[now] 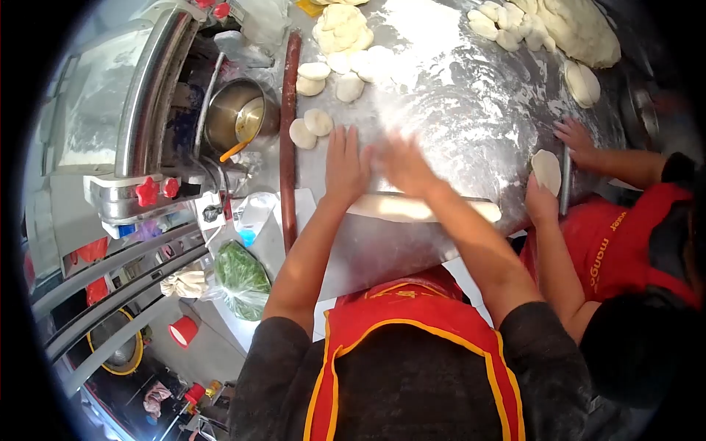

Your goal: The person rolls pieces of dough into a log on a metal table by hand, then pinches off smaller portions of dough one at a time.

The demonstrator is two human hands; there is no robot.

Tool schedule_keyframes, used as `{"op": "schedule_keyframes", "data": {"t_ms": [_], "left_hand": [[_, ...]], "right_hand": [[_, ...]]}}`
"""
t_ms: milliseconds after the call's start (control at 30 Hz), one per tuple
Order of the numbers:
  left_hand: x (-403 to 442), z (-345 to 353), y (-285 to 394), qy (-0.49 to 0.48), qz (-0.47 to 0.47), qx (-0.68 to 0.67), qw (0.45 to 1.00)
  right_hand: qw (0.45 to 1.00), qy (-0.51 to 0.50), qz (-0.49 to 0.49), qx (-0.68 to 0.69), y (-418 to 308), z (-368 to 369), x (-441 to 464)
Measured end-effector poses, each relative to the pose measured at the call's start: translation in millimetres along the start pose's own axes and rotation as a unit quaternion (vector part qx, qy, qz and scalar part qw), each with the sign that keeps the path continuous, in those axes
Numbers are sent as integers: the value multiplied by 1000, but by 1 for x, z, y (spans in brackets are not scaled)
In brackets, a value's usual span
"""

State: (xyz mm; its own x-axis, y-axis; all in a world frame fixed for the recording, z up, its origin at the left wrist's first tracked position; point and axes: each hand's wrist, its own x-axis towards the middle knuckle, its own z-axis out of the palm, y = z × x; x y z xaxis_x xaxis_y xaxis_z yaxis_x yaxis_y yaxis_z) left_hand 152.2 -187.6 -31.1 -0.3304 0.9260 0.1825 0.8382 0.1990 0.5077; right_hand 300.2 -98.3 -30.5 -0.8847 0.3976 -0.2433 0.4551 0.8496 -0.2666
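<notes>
A long strip of pale dough [390, 208] lies across the near part of the floured metal table [456, 140]. My left hand [347, 165] is flat with fingers stretched, just beyond the left end of the strip. Nothing shows in it. My right hand [403, 163], blurred by motion, is beyond the strip's middle with its fingers extended. Two dough rounds [310, 128] sit to the left of my left hand. Further back are more rounds [349, 87] and a folded lump of dough [343, 29].
A long dark red rolling pin [290, 140] lies along the left side. Beyond it stand a metal pot [241, 116] and a dough machine [132, 110]. On the right, a co-worker's hands [543, 198] hold a flat dough piece and touch a metal rod. A large dough mass [581, 33] lies back right.
</notes>
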Motion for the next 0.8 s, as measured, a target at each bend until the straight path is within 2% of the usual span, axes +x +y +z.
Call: {"op": "schedule_keyframes", "data": {"t_ms": [67,133,167,233,267,333,367,400,500,567,600,700,800], "left_hand": [[10,0,6,-28,-23,23,999],[6,-5,14,-133,-2,24,991],[2,-7,18,-186,8,24,982],[-34,-26,37,-211,40,-29,976],[-54,-35,45,-223,57,-55,972],[-91,-33,48,-188,129,9,974],[-100,-30,47,-169,164,42,971],[-91,-25,45,-142,147,61,977],[-9,4,33,-41,99,122,987],[56,15,22,26,90,156,983],[75,18,17,50,94,170,980],[80,12,14,28,99,158,982],[18,2,7,-122,113,122,979]], "right_hand": [[978,-32,-40,203,-33,-13,-47],[965,142,37,216,-45,3,-88],[961,174,79,199,-50,1,-111],[944,235,163,164,-56,-9,-153],[953,210,171,136,-55,-3,-167],[967,158,183,80,-48,22,-185],[966,194,166,47,-39,38,-180],[965,187,178,38,-29,33,-164],[949,222,219,-42,21,2,-93],[919,262,292,-40,59,-13,-43],[915,268,299,-29,74,-20,-28],[917,267,295,-11,82,-24,-21],[953,217,212,11,47,-11,-71]]}}
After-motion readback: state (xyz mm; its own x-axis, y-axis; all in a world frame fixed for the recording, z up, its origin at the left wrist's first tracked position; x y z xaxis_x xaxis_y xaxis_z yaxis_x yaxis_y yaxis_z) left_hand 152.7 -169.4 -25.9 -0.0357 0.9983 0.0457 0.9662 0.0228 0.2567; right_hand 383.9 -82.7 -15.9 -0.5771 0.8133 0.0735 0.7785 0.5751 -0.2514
